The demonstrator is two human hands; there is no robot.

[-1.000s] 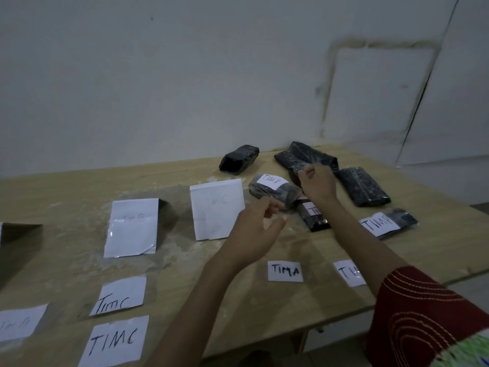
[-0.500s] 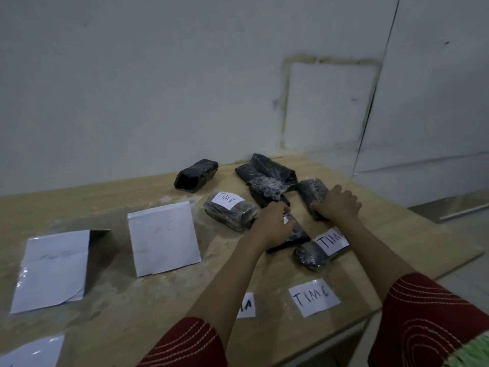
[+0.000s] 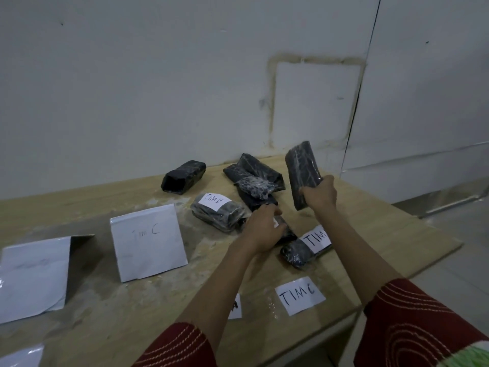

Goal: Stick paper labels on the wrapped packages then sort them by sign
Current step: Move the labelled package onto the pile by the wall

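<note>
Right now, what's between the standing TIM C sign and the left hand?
Head view: the wrapped package labelled TIM B lies on the table between the standing TIM C sign and the left hand, apart from the sign.

Back-right corner crowded for us: wrapped packages bunched tight, wall right behind. Standing sign cards block mid-left. We get open lane along front of table, just flat labels there.
</note>
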